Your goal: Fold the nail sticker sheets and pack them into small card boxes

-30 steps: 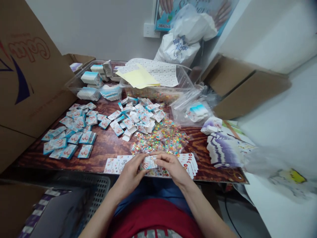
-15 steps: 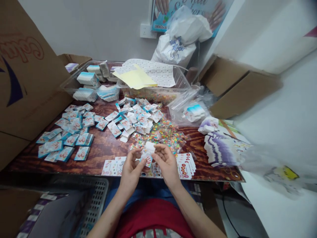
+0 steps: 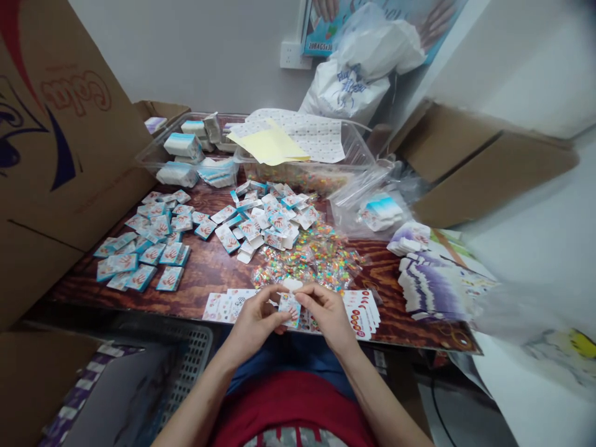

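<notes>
A small white and blue carton (image 3: pixel 289 308) with a red hand print stands upright between my hands over the table's front edge. Its white flap (image 3: pixel 292 285) sticks up at the top. My left hand (image 3: pixel 261 318) is closed around the carton's left side, thumb on its front. At the upper right corner, the bent fingers of my right hand (image 3: pixel 327 312) pinch the carton near the flap. Fanned sticker sheets (image 3: pixel 358 313) lie beneath my hands. Just beyond them spreads a heap of tiny clear bags with colourful bits (image 3: pixel 314 257).
Closed cartons (image 3: pixel 139 242) lie in a pile at the left, open ones (image 3: pixel 265 220) mid-table. Clear plastic trays (image 3: pixel 358 155) stand behind. Purple-white flat cartons (image 3: pixel 428 282) lie right. Large cardboard boxes (image 3: pixel 93 161) flank the table, and a grey crate (image 3: pixel 200 347) sits below.
The view has turned a little to the left. My right fingers have moved up to the carton's top, and its flap shows less than before.
</notes>
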A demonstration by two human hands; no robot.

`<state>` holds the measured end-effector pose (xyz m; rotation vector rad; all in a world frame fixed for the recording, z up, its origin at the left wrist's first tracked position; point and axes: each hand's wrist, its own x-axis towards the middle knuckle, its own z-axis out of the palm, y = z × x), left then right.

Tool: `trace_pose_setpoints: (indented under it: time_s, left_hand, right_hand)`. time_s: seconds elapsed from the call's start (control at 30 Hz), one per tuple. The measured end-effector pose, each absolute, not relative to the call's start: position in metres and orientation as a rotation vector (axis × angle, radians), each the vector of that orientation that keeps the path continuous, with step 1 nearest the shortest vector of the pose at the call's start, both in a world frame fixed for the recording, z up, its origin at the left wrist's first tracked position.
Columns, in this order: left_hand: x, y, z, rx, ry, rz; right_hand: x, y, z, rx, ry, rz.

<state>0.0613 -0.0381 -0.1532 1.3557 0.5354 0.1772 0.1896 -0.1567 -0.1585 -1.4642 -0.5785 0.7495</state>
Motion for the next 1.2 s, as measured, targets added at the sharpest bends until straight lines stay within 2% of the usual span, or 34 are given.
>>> trace_pose_setpoints:
  time_s: [0.13, 0.33, 0.63, 0.87, 1.03, 1.2]
  left_hand:
    - [0.062, -0.041, -0.158, 1.264, 0.581, 0.177]
    - [0.061, -0.039, -0.157, 0.999, 0.56, 0.201]
    - [0.057, -0.014, -0.156, 0.3, 0.301, 0.207]
    - [0.065, -0.02, -0.154, 0.21, 0.241, 0.218]
    - [0.111, -0.036, -0.124, 0.218, 0.206, 0.127]
    - [0.199, -0.088, -0.089, 0.299, 0.179, -0.178]
  right_hand:
    - [0.189, -0.155, -0.152, -1.451, -0.623, 0.756]
    - [0.197, -0.148, -0.151, -1.331, -0.505, 0.954]
    - [0.216, -0.164, -0.159, -1.255, -0.152, 0.78]
    - [0.218, -0.168, -0.167, -1.235, -0.162, 0.793]
    - [0.222, -0.168, -0.181, -1.305, -0.164, 0.599]
    - [0.235, -0.139, -0.181, -1.537, -0.23, 0.263]
